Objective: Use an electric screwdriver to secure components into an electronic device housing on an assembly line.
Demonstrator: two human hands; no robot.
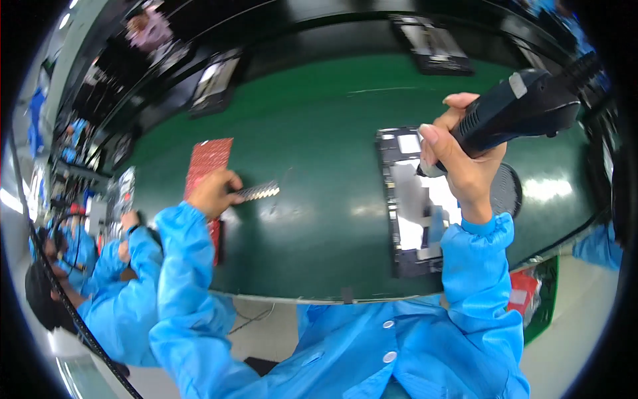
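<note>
My left hand pinches a short dark strip with a row of bright bits along it, over the green mat. Beneath and beside that hand is a red bubble-wrap sheet. Gripped in my right hand is a black powered screwdriver, tilted with its tip down to the left. It is over an opened tablet-like device, which has a black frame and silvery and white parts. My right hand and sleeve cover part of the device, and I cannot tell whether the tip touches it.
A round black ribbed thing lies right of the device. More opened devices stand at the back, one at the right and one at the left. A green bin with red bags is below the table's right edge. A co-worker in blue sits at left.
</note>
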